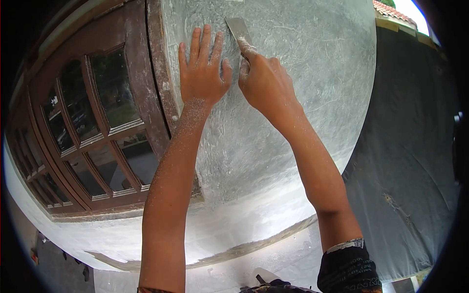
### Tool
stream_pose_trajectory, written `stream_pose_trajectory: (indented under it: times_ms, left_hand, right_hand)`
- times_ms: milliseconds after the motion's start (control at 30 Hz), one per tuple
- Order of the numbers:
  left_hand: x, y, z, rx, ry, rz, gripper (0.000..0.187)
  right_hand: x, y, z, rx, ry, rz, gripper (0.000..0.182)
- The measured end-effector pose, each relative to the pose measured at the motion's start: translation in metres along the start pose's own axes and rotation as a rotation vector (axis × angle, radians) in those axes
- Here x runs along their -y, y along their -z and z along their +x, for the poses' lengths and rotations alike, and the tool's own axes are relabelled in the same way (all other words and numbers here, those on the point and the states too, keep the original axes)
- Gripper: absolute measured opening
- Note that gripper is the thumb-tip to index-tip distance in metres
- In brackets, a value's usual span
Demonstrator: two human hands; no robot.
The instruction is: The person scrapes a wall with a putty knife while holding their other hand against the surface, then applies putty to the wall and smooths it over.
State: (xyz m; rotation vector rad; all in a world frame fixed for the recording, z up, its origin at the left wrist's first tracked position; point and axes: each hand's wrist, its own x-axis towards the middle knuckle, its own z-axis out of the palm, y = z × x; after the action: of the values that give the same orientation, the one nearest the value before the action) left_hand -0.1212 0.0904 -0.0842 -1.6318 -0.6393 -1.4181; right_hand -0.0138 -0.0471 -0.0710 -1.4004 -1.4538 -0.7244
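scraping the plastered wall (293,97) beside the window frame (156,88)
right hand (266,83) grips a putty knife (239,31), blade seemingly against the plaster; left hand (202,68) is spread flat, holding nothing. next: a steady stroke.

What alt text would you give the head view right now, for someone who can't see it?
The right hand presses a putty knife against a grey, rough-plastered wall, while the left hand lies flat on the wall beside it, fingers spread. Both forearms are dusted with white powder. A brown wooden window frame with small glass panes stands to the left.
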Motion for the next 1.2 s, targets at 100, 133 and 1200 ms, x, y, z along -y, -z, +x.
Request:
stream_pose_trajectory:
  times_ms: [100,133,1200]
  left_hand:
    - [0.001,0.000,0.001,-0.001,0.000,0.004,0.060]
    - [0.000,0.000,0.001,-0.001,0.000,0.005,0.061]
    - [-0.057,0.105,0.037,0.398,0.616,-0.998,0.048]
  right_hand:
    - [-0.001,-0.001,0.022,-0.050,0.007,0.042,0.048]
    - [-0.001,-0.001,0.029,-0.065,-0.007,0.064,0.049]
    - [-0.033,-0.005,0.072,0.183,0.203,0.520,0.053]
